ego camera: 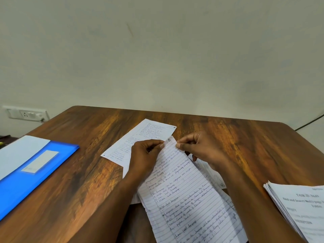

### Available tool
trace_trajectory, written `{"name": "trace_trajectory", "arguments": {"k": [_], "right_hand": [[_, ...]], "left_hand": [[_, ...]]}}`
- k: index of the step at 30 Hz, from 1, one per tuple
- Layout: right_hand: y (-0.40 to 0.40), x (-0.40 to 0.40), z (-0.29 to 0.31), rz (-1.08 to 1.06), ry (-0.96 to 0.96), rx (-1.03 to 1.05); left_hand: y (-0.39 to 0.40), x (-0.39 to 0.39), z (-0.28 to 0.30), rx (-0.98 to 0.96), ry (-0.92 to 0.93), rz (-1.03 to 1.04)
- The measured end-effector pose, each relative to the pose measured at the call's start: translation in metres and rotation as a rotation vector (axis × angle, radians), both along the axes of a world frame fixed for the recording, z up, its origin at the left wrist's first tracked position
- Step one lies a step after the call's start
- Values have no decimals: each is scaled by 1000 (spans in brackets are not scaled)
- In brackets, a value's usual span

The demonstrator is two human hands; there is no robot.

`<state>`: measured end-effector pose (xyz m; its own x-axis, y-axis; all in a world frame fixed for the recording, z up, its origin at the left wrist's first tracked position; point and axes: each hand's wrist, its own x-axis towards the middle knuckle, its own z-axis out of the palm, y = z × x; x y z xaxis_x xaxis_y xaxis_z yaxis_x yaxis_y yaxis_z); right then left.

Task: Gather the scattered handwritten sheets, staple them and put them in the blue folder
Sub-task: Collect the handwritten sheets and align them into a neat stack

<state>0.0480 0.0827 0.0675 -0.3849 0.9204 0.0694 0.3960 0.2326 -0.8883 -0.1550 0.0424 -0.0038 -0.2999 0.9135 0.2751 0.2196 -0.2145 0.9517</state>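
Observation:
A lined handwritten sheet (184,195) is raised off the wooden table (70,172), tilted toward me. My left hand (145,155) and my right hand (201,148) both pinch its top edge, thumbs on the front. Another handwritten sheet (140,137) lies flat on the table behind my hands. More sheets (212,172) lie under my right wrist, partly hidden. The blue folder (33,172) lies shut at the left of the table, with a white label on its cover. No stapler is in view.
A stack of printed white papers (301,211) sits at the right edge of the table. A wall socket panel (26,114) is at the far left, and a dark cable (310,122) runs down the wall at the far right.

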Motion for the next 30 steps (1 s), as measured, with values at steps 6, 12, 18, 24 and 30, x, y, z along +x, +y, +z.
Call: {"name": "trace_trajectory", "arguments": {"k": [6, 12, 18, 24, 30], "right_hand": [[1, -2, -2, -21, -13, 21], [2, -3, -4, -25, -17, 20], [2, -4, -5, -28, 4, 33], [3, -5, -8, -33, -36, 72], [2, -8, -10, -10, -34, 78]], "left_hand": [[1, 2, 0, -5, 10, 39], [0, 0, 0, 31, 111, 94], [-3, 3, 1, 22, 149, 85], [-6, 6, 1, 69, 164, 77], [-6, 10, 0, 101, 285, 114]]}}
